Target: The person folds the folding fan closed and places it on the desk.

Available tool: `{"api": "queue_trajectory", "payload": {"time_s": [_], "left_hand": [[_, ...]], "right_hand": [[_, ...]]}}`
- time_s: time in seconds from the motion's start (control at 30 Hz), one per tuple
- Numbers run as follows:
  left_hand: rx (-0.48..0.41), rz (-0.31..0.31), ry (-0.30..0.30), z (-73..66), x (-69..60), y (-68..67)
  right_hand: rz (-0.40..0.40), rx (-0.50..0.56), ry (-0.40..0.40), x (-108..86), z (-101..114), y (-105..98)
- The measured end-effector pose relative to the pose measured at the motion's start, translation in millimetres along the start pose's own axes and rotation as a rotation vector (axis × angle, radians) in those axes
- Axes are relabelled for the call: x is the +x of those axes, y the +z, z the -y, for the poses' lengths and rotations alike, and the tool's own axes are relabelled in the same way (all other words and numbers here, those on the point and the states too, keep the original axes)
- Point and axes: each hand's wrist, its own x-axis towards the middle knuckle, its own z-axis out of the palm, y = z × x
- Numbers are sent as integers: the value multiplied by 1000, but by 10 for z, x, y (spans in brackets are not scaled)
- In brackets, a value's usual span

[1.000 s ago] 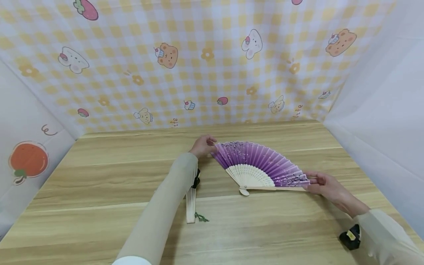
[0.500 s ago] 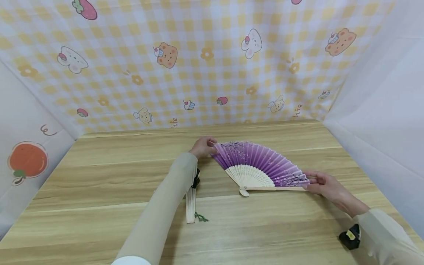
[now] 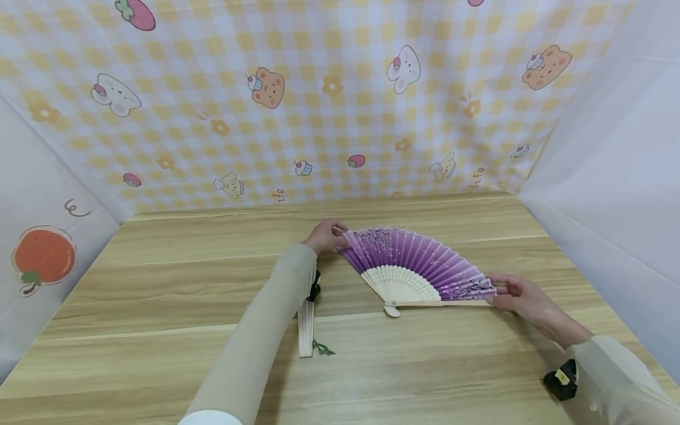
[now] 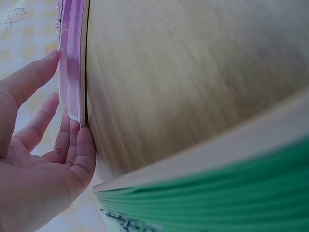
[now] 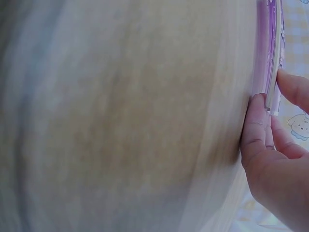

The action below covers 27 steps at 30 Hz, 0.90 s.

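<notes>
A purple folding fan [image 3: 419, 260] with pale ribs and a dark branch print lies spread on the table in the head view. My left hand [image 3: 326, 236] holds its left end. In the left wrist view, the thumb [image 4: 41, 72] is on the pleated cloth and the fingertips are at the fan's end. My right hand [image 3: 523, 301] pinches the right outer stick near its tip. In the right wrist view, that stick [image 5: 273, 82] lies between thumb and fingers. A second, closed fan [image 3: 306, 330] with a green tassel lies partly under my left forearm.
The wooden table [image 3: 159, 295] meets a yellow checked cloth [image 3: 329, 118] at the back and white cloth at both sides. In the left wrist view, green pleats [image 4: 231, 193] of the second fan fill the lower right.
The purple fan's pivot and ribs have shifted very slightly toward the front. Both hands stay at its ends, and the second fan has not moved.
</notes>
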Motion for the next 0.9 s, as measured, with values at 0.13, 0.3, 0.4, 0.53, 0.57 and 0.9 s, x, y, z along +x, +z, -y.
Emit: {"api": "queue_trajectory", "payload": {"time_s": [0.13,0.3,0.4,0.53,0.57,0.9], "left_hand": [[-1,3,0,5,4,-2],[3,1,-8,1,-1,-5],[16,-1,-8,2,-5,-5],[28,1,-12,16,-3,-8],[27,-1,-14,19,-3,-9],[-25,-39,-32,23,-7,-7]], "right_hand": [[-10,6,-10,2,-11,-2],[-16,11,-15,2,-19,-3],[-16,1,-12,2,-21,-2],[-17,2,-12,3,-29,0],[-17,4,-12,3,-30,0],[-13,5,-8,-1,-24,2]]}}
